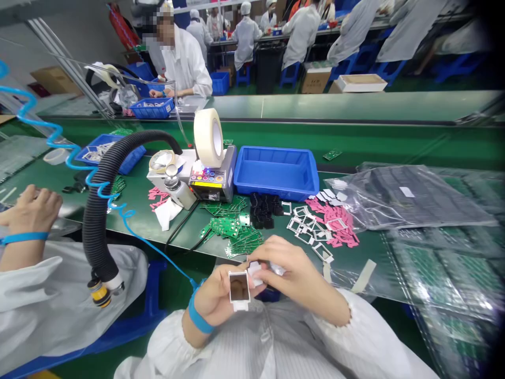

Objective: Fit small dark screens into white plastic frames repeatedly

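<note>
My left hand (215,297), with a blue wrist strap, holds a small white-framed display (239,288) whose dark screen faces up. Close beside it, my right hand (294,266) pinches a small white piece (255,272) between thumb and fingers; its exact kind I cannot make out. Both hands are together in front of my body, at the near edge of the bench. Just beyond them lie green circuit boards (226,226), black parts (262,210), loose white frames (305,226) and a heap of pink strips (338,221).
A blue bin (276,152) stands behind the parts. Left of it are a tape roll (209,138) on a grey device (213,184), a bottle (179,192) and a black hose (102,205). Bagged boards (414,197) lie right. A co-worker's hand (37,210) is at left.
</note>
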Motion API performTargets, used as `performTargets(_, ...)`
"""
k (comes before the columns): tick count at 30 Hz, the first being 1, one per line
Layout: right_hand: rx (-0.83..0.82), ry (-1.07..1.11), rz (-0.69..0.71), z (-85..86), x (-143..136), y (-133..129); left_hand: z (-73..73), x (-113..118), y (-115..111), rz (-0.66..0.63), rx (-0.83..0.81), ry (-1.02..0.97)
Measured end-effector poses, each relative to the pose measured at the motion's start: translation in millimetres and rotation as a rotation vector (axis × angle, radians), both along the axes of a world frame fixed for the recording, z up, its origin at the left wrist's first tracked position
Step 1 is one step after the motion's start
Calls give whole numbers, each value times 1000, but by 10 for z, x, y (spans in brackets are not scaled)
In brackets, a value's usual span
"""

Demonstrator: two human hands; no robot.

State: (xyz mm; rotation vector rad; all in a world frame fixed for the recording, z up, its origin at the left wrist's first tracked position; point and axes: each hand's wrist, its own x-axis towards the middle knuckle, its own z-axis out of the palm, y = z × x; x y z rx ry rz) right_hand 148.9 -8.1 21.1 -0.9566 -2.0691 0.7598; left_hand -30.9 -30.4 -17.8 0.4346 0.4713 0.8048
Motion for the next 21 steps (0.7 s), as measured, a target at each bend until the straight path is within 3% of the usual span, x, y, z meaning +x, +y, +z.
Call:
performTargets(4, 225, -8, -229, -148, -84, -118, 7, 71, 5, 96, -24, -30)
performTargets(8, 278, 21, -339, -276, -152, -155, -16, 136, -2, 190, -53, -11)
performTargets(16, 158, 117, -380, -198, -108, -234, -97, 92, 12, 207, -65, -76)
performTargets(18, 13, 98, -383, -295, 7, -241, -129, 36, 53, 224, -75, -85)
performTargets(21, -133, -129, -406, -576, 207, -167, -172, -52, 88, 219, -78, -101)
